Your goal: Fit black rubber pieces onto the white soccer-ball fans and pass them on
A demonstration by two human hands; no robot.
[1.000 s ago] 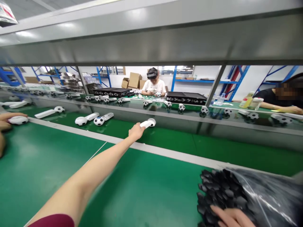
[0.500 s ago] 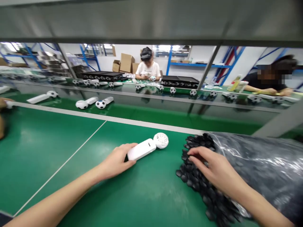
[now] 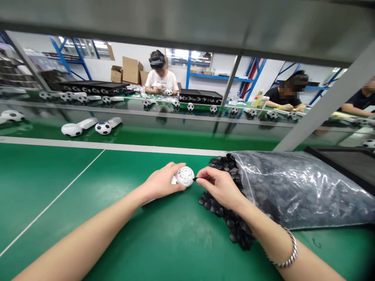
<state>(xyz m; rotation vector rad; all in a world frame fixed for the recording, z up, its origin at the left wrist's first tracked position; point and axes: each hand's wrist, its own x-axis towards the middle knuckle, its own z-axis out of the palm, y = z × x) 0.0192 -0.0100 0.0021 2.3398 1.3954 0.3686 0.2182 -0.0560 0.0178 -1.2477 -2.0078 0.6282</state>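
Note:
My left hand (image 3: 164,181) grips a white device with a round, perforated ball head (image 3: 185,176); its thumb and fingers close round the base of the head, and the hand mostly covers the handle. Between the thumb and fingertips of my right hand (image 3: 221,186) is a small black piece (image 3: 195,179), at the right edge of the ball head. Loose black pieces (image 3: 238,230) lie heaped beneath and beside my right hand, at the mouth of a clear plastic bag (image 3: 304,191) full of more of them.
Beyond the pale table edge (image 3: 123,146), a green conveyor (image 3: 164,136) carries white devices with football-patterned heads (image 3: 103,128). A slanted grey post (image 3: 319,101) stands at the right, near a black tray (image 3: 351,164). Several people sit across the line.
My right hand has left the black heap with a black piece and come to the ball head. My left hand has shifted from the handle's end up to the head. The view has turned right.

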